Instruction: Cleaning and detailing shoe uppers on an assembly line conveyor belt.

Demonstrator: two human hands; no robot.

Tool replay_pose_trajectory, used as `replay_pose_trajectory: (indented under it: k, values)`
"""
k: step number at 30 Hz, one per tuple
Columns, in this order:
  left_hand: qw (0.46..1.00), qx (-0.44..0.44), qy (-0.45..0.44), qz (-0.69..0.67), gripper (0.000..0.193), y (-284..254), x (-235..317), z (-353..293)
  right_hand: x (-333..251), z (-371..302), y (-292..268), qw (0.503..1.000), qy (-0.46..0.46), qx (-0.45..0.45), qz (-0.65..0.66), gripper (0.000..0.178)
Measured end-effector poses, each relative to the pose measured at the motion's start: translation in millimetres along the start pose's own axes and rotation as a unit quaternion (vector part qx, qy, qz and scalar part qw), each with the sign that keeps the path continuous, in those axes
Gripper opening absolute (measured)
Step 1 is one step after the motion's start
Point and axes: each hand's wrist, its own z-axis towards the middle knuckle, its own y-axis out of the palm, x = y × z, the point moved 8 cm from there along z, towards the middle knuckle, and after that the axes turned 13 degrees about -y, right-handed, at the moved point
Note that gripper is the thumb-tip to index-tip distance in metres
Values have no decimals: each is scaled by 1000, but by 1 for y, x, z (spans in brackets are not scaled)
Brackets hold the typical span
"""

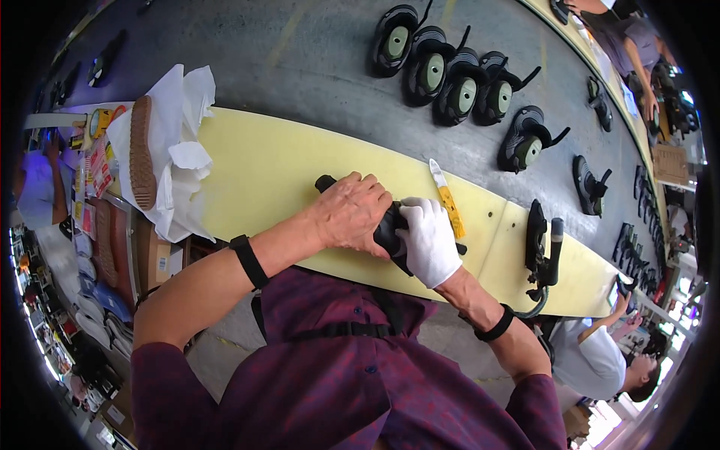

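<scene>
A black shoe (388, 229), largely covered by my hands, is held over the pale yellow table edge in front of me. My bare left hand (352, 213) wraps over its left part, fingers curled. From the other side my right hand (427, 238), in a white glove, closes on it with bent fingers. Just past the gloved hand lies a yellow-handled utility knife (448, 199), its pale blade end pointing away from me. A black clamp-like stand with a curved arm (541, 255) rises at the table's front edge, right of my hands.
Beyond the yellow table (262, 150) runs a grey conveyor belt (300, 60) carrying several black shoes (466, 94) with green inserts. White paper and a brown sole (142, 154) are on the left. Co-workers sit at the right, including a person in a pale shirt (596, 360).
</scene>
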Motion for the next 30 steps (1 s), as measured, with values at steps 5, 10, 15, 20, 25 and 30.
replay_pose_trajectory:
  k: [5, 10, 15, 20, 25, 30]
  values:
    - [1000, -11, -8, 14, 90, 5, 3, 2, 6, 6, 6, 998, 45, -37, -15, 31]
    - [997, -61, -46, -18, 99, 5, 4, 1, 7, 1, 5, 997, 54, -44, -18, 29]
    - [979, -154, -99, -92, 88, 10, -6, 17, 9, -3, 0, 997, 60, -34, -22, 30]
    - [940, -265, -187, -102, 74, 23, -9, 29, 10, -10, -1, 998, 65, 3, -18, 30]
    - [916, -286, -251, -127, 68, 24, -6, 34, 10, -13, -3, 997, 77, 5, -4, 31]
    - [924, -269, -247, -115, 65, 28, -3, 29, 13, -21, -3, 994, 90, 16, 58, 31]
